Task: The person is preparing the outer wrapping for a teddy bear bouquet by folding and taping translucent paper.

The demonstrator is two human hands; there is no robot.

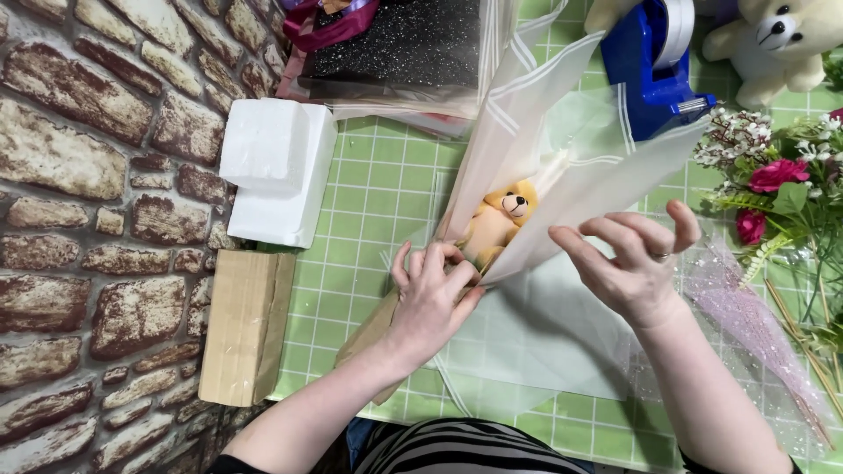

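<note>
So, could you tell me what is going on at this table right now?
A person is wrapping a small orange teddy bear in pale translucent paper on a green grid mat. The left hand pinches the paper together at the bear's base, while the right hand hovers open beside the sheet. Nearby sit white foam blocks, a blue tape dispenser, a white plush bear and pink flowers.

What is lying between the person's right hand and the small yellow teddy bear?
In the head view, only translucent wrapping paper lies between the right hand and the yellow teddy bear. The left hand pinches the wrap just below the bear.
</note>
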